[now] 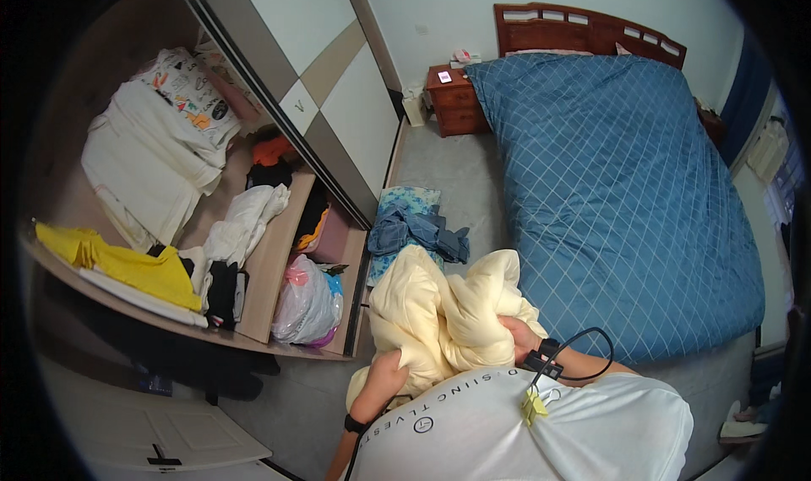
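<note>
A bulky, pale yellow padded cloth piece (pixel 422 308), which looks like a puffy jacket, is bunched up in front of my body. My left hand (pixel 387 378) is closed on its lower left part. On the other side, my right hand (pixel 519 337) grips its right edge, with some fingers hidden in the folds. The cloth rises in two thick lobes between and beyond my hands. Just past it, folded blue denim clothes (pixel 414 230) lie on a blue floral patterned piece (pixel 405 199) on the floor.
To the left stands an open wardrobe (pixel 287 228) with white shirts (pixel 148 164), a yellow garment (pixel 127 261) and a stuffed plastic bag (pixel 306 302). A bed with a blue checked cover (pixel 625 202) fills the right. A wooden nightstand (pixel 460 109) stands beside it. A black cable (pixel 610 346) loops near my right wrist.
</note>
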The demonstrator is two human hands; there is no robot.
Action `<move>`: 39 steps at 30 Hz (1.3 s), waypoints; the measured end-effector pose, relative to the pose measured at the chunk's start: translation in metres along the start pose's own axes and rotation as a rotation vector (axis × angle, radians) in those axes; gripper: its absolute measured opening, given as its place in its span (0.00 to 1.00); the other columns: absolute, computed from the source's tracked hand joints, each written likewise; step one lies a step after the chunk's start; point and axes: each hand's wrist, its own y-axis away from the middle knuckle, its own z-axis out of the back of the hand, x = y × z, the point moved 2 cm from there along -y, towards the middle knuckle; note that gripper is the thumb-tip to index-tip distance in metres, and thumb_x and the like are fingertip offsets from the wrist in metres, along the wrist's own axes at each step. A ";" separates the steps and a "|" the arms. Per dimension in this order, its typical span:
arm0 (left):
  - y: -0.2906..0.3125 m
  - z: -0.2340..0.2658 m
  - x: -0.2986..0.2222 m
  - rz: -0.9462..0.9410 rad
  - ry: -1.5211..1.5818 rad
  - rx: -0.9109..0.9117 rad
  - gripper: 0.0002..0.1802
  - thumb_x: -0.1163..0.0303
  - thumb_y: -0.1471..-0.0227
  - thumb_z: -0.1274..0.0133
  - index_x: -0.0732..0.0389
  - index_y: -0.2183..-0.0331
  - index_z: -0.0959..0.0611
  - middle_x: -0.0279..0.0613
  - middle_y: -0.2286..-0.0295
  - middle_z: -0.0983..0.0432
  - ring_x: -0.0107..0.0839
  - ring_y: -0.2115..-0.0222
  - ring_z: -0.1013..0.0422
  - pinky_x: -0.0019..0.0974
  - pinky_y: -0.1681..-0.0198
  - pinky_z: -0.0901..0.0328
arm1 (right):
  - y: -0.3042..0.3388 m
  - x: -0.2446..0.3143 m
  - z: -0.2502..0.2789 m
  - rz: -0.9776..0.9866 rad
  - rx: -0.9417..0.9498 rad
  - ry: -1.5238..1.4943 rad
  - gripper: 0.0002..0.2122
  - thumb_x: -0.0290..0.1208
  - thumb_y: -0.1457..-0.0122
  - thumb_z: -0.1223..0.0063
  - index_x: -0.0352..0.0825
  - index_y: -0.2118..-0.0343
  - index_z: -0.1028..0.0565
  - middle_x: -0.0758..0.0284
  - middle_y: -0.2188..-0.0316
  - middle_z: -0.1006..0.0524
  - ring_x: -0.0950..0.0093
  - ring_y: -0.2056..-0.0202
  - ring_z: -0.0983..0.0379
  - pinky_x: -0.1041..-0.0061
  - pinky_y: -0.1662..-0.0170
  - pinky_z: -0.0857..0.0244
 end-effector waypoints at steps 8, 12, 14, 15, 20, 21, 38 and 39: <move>-0.115 -0.002 -0.015 -0.105 -0.049 0.130 0.06 0.75 0.60 0.53 0.67 0.75 0.27 0.57 0.75 0.29 0.55 0.71 0.31 0.46 0.69 0.37 | -0.002 0.068 0.010 0.213 -0.059 -0.087 0.23 0.36 0.39 0.56 0.31 0.43 0.40 0.55 0.46 0.35 0.61 0.46 0.36 0.58 0.41 0.44; -0.160 -0.013 -0.019 -0.081 -0.129 0.311 0.07 0.74 0.59 0.53 0.68 0.74 0.27 0.57 0.74 0.29 0.55 0.70 0.32 0.47 0.68 0.37 | 0.013 0.081 0.017 0.395 -0.099 -0.068 0.23 0.36 0.39 0.56 0.30 0.43 0.40 0.54 0.46 0.35 0.60 0.45 0.37 0.57 0.40 0.46; -0.180 -0.022 -0.012 -0.156 -0.140 0.347 0.08 0.73 0.58 0.53 0.67 0.74 0.26 0.57 0.74 0.29 0.55 0.70 0.32 0.48 0.67 0.38 | 0.021 0.082 0.022 0.444 -0.138 -0.111 0.24 0.36 0.40 0.56 0.30 0.43 0.40 0.54 0.46 0.35 0.59 0.45 0.37 0.56 0.40 0.47; -0.193 -0.028 -0.008 -0.262 -0.119 0.357 0.08 0.72 0.57 0.52 0.67 0.73 0.26 0.57 0.74 0.29 0.55 0.70 0.32 0.48 0.67 0.38 | 0.027 0.082 0.022 0.489 -0.069 -0.158 0.24 0.36 0.40 0.56 0.30 0.43 0.40 0.54 0.46 0.35 0.59 0.45 0.37 0.56 0.40 0.47; -0.241 -0.038 0.018 -0.223 -0.105 0.579 0.14 0.70 0.59 0.49 0.63 0.66 0.20 0.58 0.72 0.25 0.53 0.69 0.28 0.45 0.65 0.33 | 0.024 0.080 0.029 0.657 -0.197 -0.162 0.22 0.35 0.40 0.53 0.32 0.45 0.37 0.59 0.47 0.32 0.64 0.48 0.34 0.62 0.42 0.41; -0.252 -0.040 0.016 -0.246 0.076 0.613 0.16 0.73 0.60 0.53 0.63 0.65 0.20 0.57 0.72 0.24 0.51 0.68 0.26 0.41 0.64 0.33 | 0.024 0.085 0.031 0.709 -0.340 -0.125 0.25 0.37 0.40 0.52 0.32 0.43 0.39 0.58 0.45 0.35 0.63 0.45 0.36 0.60 0.40 0.46; -0.381 0.125 0.023 -0.050 0.234 0.273 0.21 0.80 0.57 0.56 0.74 0.57 0.24 0.51 0.62 0.24 0.39 0.63 0.30 0.38 0.55 0.37 | -0.178 0.180 -0.048 0.824 0.071 -0.064 0.17 0.32 0.38 0.55 0.29 0.48 0.34 0.60 0.52 0.27 0.71 0.53 0.29 0.69 0.46 0.37; -0.387 0.143 0.018 -0.100 0.225 0.237 0.20 0.78 0.55 0.55 0.73 0.58 0.24 0.51 0.62 0.24 0.40 0.63 0.30 0.38 0.55 0.38 | -0.195 0.188 -0.065 0.813 0.160 -0.024 0.17 0.32 0.38 0.55 0.29 0.49 0.34 0.60 0.53 0.27 0.71 0.53 0.29 0.69 0.46 0.37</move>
